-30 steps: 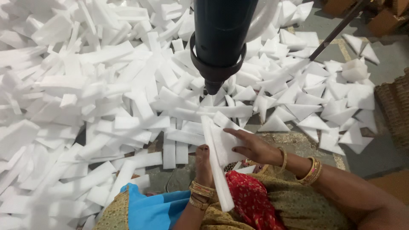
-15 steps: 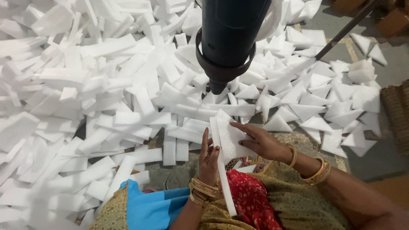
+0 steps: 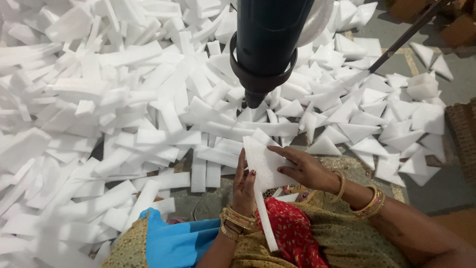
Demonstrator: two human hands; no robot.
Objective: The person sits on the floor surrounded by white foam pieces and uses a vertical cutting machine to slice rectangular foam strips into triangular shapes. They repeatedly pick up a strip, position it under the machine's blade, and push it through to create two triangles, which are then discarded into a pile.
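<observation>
Both hands, the left hand (image 3: 244,186) and right hand (image 3: 305,168), are pinching the white foam piece (image 3: 262,166), whose long thin strip (image 3: 265,223) is risking snapping if bent.

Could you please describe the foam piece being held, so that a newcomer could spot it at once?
Below the dark cylindrical tool, at the near edge of the white foam offcut pile, the left hand and right hand meet. Between them is a flat white foam sheet, the only piece lifted off the floor.

floor (image 3: 448,186): grey concrete | cover: heap of white foam offcuts (image 3: 99,99) | right edge: woven basket (image 3: 463,129)
</observation>
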